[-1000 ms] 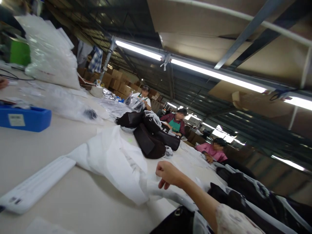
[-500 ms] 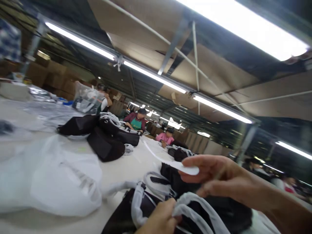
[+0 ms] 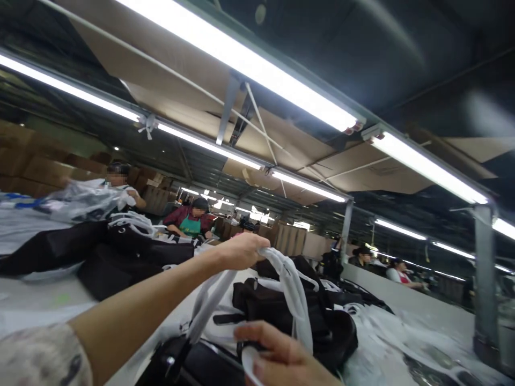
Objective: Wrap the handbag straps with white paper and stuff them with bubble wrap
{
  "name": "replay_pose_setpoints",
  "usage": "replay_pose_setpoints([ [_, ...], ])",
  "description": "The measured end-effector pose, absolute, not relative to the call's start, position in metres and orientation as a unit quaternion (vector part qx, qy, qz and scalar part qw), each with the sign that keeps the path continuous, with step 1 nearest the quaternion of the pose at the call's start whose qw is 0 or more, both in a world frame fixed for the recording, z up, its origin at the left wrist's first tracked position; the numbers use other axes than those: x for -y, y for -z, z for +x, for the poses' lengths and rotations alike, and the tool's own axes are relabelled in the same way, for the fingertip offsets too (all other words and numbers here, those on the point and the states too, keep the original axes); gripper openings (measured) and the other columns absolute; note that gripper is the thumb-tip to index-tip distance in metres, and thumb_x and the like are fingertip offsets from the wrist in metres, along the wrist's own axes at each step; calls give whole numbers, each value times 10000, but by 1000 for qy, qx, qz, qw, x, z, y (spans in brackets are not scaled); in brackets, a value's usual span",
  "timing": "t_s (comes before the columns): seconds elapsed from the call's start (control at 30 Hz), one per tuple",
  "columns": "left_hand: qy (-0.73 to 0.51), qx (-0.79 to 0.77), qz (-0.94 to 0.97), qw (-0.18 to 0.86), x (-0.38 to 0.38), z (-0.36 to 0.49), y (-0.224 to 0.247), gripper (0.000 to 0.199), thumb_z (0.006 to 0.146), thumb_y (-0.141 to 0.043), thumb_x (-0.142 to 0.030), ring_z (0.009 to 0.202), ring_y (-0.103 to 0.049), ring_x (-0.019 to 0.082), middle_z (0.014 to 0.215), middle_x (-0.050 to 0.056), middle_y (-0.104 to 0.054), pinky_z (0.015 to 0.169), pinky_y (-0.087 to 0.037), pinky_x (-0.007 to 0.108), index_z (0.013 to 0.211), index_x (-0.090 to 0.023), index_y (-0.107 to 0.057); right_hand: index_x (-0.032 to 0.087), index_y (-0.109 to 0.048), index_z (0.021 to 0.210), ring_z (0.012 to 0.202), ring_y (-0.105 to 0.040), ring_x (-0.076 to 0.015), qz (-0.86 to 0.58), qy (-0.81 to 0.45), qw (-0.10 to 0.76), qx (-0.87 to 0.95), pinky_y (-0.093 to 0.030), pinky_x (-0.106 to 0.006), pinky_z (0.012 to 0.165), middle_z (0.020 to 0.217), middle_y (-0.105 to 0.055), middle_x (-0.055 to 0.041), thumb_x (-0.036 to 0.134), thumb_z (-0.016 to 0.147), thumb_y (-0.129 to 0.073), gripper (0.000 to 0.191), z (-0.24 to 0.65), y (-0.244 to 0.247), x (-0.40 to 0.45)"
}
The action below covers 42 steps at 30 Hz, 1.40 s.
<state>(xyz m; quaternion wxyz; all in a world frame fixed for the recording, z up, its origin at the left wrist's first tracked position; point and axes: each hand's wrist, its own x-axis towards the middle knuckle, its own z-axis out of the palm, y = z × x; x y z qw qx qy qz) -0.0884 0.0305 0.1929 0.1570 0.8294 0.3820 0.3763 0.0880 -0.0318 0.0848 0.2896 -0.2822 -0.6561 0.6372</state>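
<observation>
The left hand [image 3: 241,251] is closed around the top of the white-wrapped handles [image 3: 292,287], holding them up in an arch above the table [image 3: 66,295]. One side of the arch runs down to a black bag [image 3: 205,364] at the bottom edge of the view; the other passes down behind the right hand [image 3: 285,356]. The right hand, lower and nearer the camera, grips a white strip [image 3: 250,364] between thumb and fingers, over the right part of the bag. Just beyond, more black bags with white-wrapped handles lie in a pile [image 3: 269,303], and a second heap [image 3: 124,262] lies to the left. Clear plastic [image 3: 386,338] is spread at the right. Across the table sit a person in a green apron [image 3: 191,225] and, farther left, a person [image 3: 117,174] with crumpled plastic [image 3: 82,201]. Cardboard boxes [image 3: 46,174] stand behind, under lit tube lamps [image 3: 241,59].
</observation>
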Motion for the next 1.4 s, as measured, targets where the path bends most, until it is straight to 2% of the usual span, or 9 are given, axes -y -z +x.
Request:
replay_pose_setpoints([
  [0.1,-365,-380,830,179,-17,-91,-189,75,679,-615,-141,538,-463,125,574,-56,-525,510,-318,213,712,-208,-619,222,-628,974,576,-607,-135,-313,-652,460,514,-503,-254,550,634,-640,47,247,515,-893,531,69,-102,5],
  [0.23,-365,-399,808,235,-5,-95,-175,533,580,-721,-194,545,-538,141,662,-56,-611,473,-373,206,1099,-193,-600,219,-558,713,575,-612,-144,-285,-620,583,440,-479,-236,503,616,-629,35,101,448,-776,362,51,-117,-28],
  [0.43,-437,-470,723,256,-21,-87,-171,379,987,-328,-454,337,-324,89,517,-101,-404,334,-245,207,1040,-146,-543,232,-548,634,658,-603,-125,-220,-580,670,407,-496,-199,576,634,-627,53,136,398,-807,363,27,-121,-40],
  [0.7,-453,-472,727,208,-45,-82,-163,320,1009,-548,-368,401,-363,59,550,-92,-434,402,-323,188,782,-146,-581,200,-586,672,518,-568,-76,-267,-603,624,419,-251,-102,361,543,-595,83,121,297,-913,503,37,-135,-38],
  [0.9,-545,-431,715,79,-52,-86,-161,349,959,-590,-285,594,-468,122,624,-58,-457,605,-398,258,643,-172,-492,162,-600,658,451,-556,-68,-284,-617,540,497,-330,-114,344,598,-670,14,309,373,-990,505,58,-121,-14],
  [1.03,-565,-386,726,67,-50,-85,-158,310,910,-507,-232,601,-443,136,593,-52,-435,590,-333,258,603,-189,-489,166,-738,936,834,-746,-211,-202,-551,521,619,-601,-272,682,873,-781,-78,417,610,-915,448,80,-127,7],
  [1.13,-582,-351,730,66,-45,-78,-156,250,845,-505,-236,664,-484,149,657,-28,-485,619,-364,253,603,-186,-542,212,-737,1126,1224,-625,-265,-122,-566,498,646,-523,-359,1005,1154,-752,-89,329,611,-904,554,94,-143,11],
  [1.23,-605,-330,723,55,-37,-69,-157,162,798,-570,-240,788,-540,179,787,11,-561,714,-410,264,660,-187,-634,200,-769,1009,901,-727,-199,-148,-486,521,686,-586,-245,714,969,-773,-76,444,700,-866,406,100,-157,5],
  [1.4,-629,-326,700,85,-27,-62,-165,105,740,-603,-189,797,-541,189,792,31,-596,761,-420,295,639,-184,-633,152,-739,771,398,-329,7,-196,-520,563,612,-173,-81,339,514,-533,59,573,596,-897,483,92,-158,-7],
])
